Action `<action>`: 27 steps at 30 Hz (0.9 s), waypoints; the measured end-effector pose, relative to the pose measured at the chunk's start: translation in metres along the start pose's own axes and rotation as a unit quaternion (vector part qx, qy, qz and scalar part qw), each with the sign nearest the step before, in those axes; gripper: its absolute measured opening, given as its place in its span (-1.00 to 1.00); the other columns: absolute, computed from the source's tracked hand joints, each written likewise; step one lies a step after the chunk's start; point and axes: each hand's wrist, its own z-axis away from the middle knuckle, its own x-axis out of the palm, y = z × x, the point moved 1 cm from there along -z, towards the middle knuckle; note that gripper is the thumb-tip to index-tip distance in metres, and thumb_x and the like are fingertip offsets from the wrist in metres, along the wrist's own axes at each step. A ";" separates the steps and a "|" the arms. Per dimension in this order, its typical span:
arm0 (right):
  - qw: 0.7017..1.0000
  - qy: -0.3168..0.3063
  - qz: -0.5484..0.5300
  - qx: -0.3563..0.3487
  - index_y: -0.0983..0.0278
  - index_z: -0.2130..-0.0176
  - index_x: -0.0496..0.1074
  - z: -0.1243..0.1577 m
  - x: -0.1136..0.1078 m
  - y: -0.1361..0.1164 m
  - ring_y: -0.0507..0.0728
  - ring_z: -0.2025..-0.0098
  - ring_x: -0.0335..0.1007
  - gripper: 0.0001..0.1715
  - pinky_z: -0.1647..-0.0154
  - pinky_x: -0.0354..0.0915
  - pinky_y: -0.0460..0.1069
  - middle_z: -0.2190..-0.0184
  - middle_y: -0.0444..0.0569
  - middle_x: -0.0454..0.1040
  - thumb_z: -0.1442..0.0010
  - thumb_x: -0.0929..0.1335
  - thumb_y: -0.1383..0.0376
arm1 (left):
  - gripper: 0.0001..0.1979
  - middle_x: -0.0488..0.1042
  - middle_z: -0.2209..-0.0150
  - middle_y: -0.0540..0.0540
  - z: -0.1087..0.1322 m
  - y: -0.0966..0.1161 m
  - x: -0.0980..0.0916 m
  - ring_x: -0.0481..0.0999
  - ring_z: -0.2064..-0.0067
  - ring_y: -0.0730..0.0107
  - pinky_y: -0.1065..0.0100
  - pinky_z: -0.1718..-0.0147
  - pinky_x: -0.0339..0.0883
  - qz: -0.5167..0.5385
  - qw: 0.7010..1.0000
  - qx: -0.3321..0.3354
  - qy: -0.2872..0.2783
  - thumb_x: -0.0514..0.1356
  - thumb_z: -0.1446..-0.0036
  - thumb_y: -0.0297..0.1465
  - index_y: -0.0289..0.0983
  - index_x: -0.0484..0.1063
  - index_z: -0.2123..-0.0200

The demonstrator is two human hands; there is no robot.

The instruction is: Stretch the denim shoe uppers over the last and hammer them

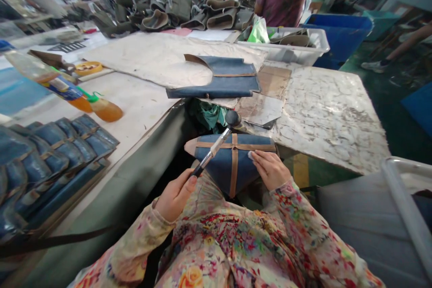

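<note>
My left hand (176, 194) is wrapped round the black grip of a hammer (218, 143). Its shiny metal shaft slants up to a dark round head just above a blue leather piece (219, 162). Tan straps cross on that piece, which lies over my lap against the table edge. My right hand (270, 168) rests at the piece's right side with fingers together, pressing on it. Something small and white shows at those fingertips; whether it is a wad or a finger cover is unclear. My right thumb is mostly hidden.
Blue leather pieces (67, 144) overlap on the left table, near bottles of orange liquid (106, 109). Ahead lie a cut blue panel (232, 74) and cardboard (275, 78). A grey bin (364, 202) stands at my right. Behind are a white crate (286, 54), piled bags (202, 9) and people.
</note>
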 end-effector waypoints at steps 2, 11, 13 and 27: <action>1.000 0.009 0.002 -0.008 0.28 0.06 0.42 0.000 0.001 0.001 0.11 0.10 0.31 -0.66 0.03 0.30 0.02 0.11 -0.01 0.44 -0.23 0.20 0.29 | -0.60 0.29 0.52 0.01 0.000 -0.002 -0.001 0.31 0.49 0.45 0.45 0.46 0.18 -0.056 0.998 -0.003 -0.021 -0.14 -0.19 -0.14 -0.28 0.29 0.15; 1.000 0.006 -0.001 -0.006 0.26 0.04 0.41 0.001 0.002 0.002 0.12 0.09 0.30 -0.66 0.03 0.30 0.03 0.11 -0.02 0.44 -0.23 0.20 0.29 | -0.55 0.38 0.48 -0.04 -0.004 0.003 0.002 0.37 0.46 0.41 0.44 0.44 0.20 -0.089 0.996 0.012 -0.006 -0.20 -0.20 -0.13 -0.29 0.24 0.07; 1.000 0.010 0.002 -0.008 0.27 0.05 0.41 0.001 0.002 0.001 0.13 0.09 0.31 -0.66 0.04 0.30 0.04 0.11 -0.02 0.44 -0.24 0.19 0.29 | -0.58 0.37 0.49 -0.04 -0.005 0.000 0.001 0.37 0.47 0.41 0.44 0.44 0.20 -0.110 0.994 -0.005 -0.025 -0.19 -0.19 -0.14 -0.29 0.26 0.13; 1.000 0.016 -0.004 0.006 0.30 0.05 0.41 0.002 0.001 -0.002 0.13 0.10 0.30 -0.66 0.04 0.29 0.04 0.14 0.02 0.43 -0.22 0.21 0.31 | -0.63 0.32 0.51 -0.01 -0.012 -0.006 0.007 0.35 0.46 0.42 0.45 0.44 0.18 -0.136 0.988 -0.049 -0.062 -0.18 -0.16 -0.16 -0.26 0.28 0.27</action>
